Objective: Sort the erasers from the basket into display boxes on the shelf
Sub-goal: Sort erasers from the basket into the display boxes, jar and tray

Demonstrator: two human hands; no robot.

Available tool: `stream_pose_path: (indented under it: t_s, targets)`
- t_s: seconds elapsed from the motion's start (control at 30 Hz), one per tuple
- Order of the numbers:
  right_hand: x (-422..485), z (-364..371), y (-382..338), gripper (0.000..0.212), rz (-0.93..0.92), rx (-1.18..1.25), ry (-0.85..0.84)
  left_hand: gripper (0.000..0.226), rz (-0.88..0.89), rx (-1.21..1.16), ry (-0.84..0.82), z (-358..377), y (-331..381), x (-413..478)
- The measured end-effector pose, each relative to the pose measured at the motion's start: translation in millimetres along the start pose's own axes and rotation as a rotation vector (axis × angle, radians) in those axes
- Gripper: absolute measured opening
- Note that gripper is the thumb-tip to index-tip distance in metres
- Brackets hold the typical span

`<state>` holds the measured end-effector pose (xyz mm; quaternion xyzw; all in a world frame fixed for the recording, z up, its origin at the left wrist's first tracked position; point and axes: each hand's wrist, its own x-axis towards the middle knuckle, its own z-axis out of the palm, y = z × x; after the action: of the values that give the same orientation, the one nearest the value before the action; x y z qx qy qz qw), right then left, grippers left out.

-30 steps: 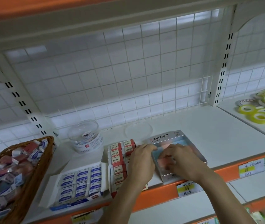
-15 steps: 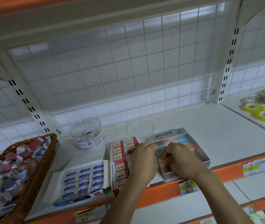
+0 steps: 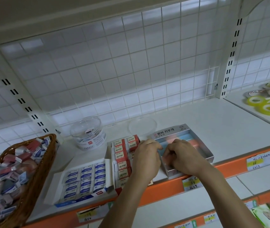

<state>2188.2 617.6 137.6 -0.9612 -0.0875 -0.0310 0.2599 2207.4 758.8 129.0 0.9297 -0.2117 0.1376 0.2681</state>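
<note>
Both of my hands are in the middle of the frame, low down, working at a silver box (image 3: 202, 146) that sits at the front edge of a white shelf (image 3: 229, 129). The left hand (image 3: 147, 156) is curled at the box's left wall and the right hand (image 3: 186, 157) is curled down inside it. I cannot tell whether either one is gripping an eraser, because the knuckles hide the fingertips. Pink and blue erasers (image 3: 182, 137) lie in rows in the far half of the box. A second ago a pink eraser showed between my hands; now the right hand covers that spot, so I judge it is being pressed into its row and this placement is nearly done. Just left of the hands are a red box of erasers (image 3: 120, 155) and a blue box of erasers (image 3: 84, 178). At the lower left, the wicker basket (image 3: 37, 170) is still heaped with unsorted erasers, so much work remains.
</note>
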Motion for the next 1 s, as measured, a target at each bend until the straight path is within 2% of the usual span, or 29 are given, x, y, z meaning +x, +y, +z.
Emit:
stream_pose_path:
  t_s: [0.17, 0.33, 0.43, 0.5, 0.67, 0.8, 1.0]
  targets:
    - [2, -7, -3, 0.029, 0.047, 0.015, -0.077, 0.033, -0.011, 0.002, -0.012, 0, 0, -1]
    - [0, -9, -4, 0.022, 0.051, 0.032, -0.074, 0.035, 0.0, 0.013, -0.006, -4, 3, -2]
    - [0, -11, -7, 0.021, 0.095, 0.051, -0.044, 0.036, 0.009, 0.039, 0.083, -6, 5, -2]
    - [0, -12, -12, 0.019, 0.116, 0.057, 0.034, 0.038, 0.016, 0.051, 0.136, -7, 4, -2]
    - [7, -1, -38, 0.016, 0.03, 0.049, 0.223, 0.036, 0.012, 0.064, 0.183, -26, -8, -5]
    - [17, 19, -75, 0.014, -0.08, 0.066, 0.208, 0.028, -0.029, 0.129, 0.207, -56, -32, -13]
    - [38, 50, -146, 0.021, -0.232, 0.071, 0.155, 0.027, -0.141, 0.19, 0.229, -109, -86, -36]
